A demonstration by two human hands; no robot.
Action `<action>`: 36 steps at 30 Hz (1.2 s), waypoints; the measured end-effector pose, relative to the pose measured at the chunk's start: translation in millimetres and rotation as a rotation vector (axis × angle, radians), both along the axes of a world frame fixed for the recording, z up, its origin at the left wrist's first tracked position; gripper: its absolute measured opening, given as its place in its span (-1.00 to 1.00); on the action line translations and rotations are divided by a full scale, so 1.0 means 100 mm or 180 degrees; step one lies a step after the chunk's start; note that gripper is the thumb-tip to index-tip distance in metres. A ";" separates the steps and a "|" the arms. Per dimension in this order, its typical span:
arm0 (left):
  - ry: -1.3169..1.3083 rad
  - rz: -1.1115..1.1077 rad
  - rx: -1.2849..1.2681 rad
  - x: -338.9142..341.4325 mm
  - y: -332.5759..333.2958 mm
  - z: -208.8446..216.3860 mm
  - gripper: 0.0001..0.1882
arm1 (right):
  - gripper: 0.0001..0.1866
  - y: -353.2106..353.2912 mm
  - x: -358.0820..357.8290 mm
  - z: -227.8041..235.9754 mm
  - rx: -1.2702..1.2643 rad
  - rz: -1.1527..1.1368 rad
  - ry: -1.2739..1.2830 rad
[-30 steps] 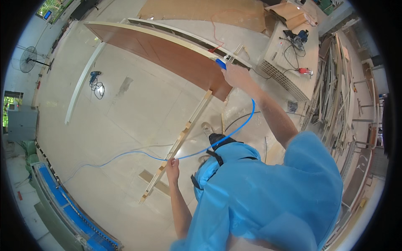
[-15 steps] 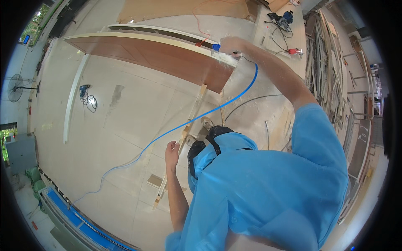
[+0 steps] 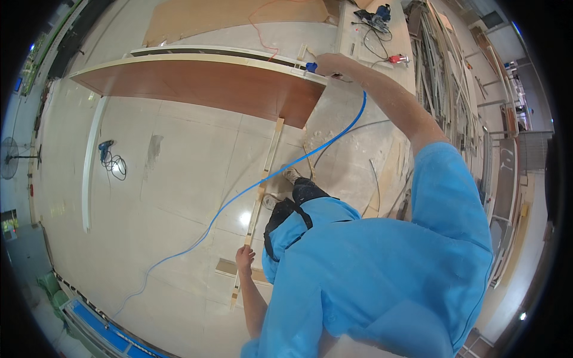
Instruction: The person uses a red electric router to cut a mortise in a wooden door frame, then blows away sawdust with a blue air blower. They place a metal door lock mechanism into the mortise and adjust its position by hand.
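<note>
A long red-brown panel (image 3: 197,83) with pale edges lies raised off the floor, with a wooden strip (image 3: 271,149) running under its right end. Just above that end, my right hand (image 3: 331,64) is closed round a blue air blow gun (image 3: 311,67), whose grip is mostly hidden by the fingers. A blue hose (image 3: 280,169) trails from the hand down to the lower left. My left hand (image 3: 245,258) hangs low at my side beside the strip, fingers loosely curled and apart, with nothing visible in it.
A corded drill (image 3: 105,148) and a long white bar (image 3: 94,167) lie on the floor at the left. Another corded power tool (image 3: 376,21) sits on a pale board at the upper right. Stacked strips (image 3: 444,77) line the right side. A brown sheet (image 3: 233,21) lies at the far side.
My view has shifted a little, moving the panel leftward in the picture. My left hand has dropped lower. The whitish dust around the right hand has thinned.
</note>
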State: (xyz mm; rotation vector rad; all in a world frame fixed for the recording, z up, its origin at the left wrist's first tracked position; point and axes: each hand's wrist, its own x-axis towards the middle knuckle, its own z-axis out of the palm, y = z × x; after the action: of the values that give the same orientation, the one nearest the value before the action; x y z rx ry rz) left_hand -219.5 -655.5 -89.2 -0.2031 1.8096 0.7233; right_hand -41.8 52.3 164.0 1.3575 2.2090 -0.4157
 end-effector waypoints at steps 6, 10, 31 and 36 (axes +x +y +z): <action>-0.0045 0.0198 -0.0323 -0.13 -0.32 -0.08 -0.44 | -0.65 -0.18 0.76 0.12 -0.0049 -0.0271 -0.0265; -0.0052 0.0018 -0.0164 -0.28 -0.22 -0.17 -0.49 | -0.70 -0.22 0.82 0.14 -0.0092 -0.0251 0.0006; 0.1591 -0.0514 0.1721 1.10 4.62 1.44 -0.73 | -0.63 0.13 1.18 -0.65 -0.0255 0.0531 0.1160; 0.1857 -0.0773 0.1715 1.24 5.59 1.40 -0.65 | -0.61 0.08 1.10 -0.97 -0.0446 0.0224 0.1486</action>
State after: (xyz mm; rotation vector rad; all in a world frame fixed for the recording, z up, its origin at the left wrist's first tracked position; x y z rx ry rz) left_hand -95.9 -96.2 50.5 0.6328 2.0439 1.1385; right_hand 68.5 59.9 67.4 1.1927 2.5272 -0.9213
